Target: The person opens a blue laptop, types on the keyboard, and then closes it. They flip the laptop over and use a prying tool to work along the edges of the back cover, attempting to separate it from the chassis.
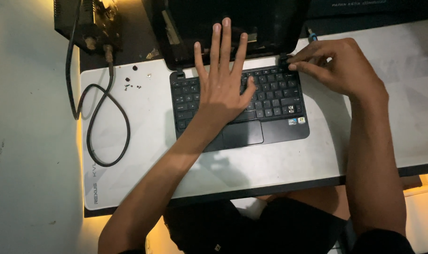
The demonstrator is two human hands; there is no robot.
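Observation:
A small black laptop (280, 129) lies open on a white desk mat (143, 155), its dark screen (270, 19) folded back away from me. My left hand (222, 77) rests flat on the keyboard (276, 96), fingers spread and reaching up over the hinge edge onto the screen. My right hand (338, 66) is at the laptop's right hinge (284, 59), its fingertips pinched against the hinge corner. Whether it holds anything small there is hidden by the fingers.
Several tiny dark screws (131, 84) lie on the mat left of the laptop. A black cable (103, 122) loops over the mat from a dark boxy device (89, 21) at the back left. The desk's front edge (270, 188) runs just above my lap.

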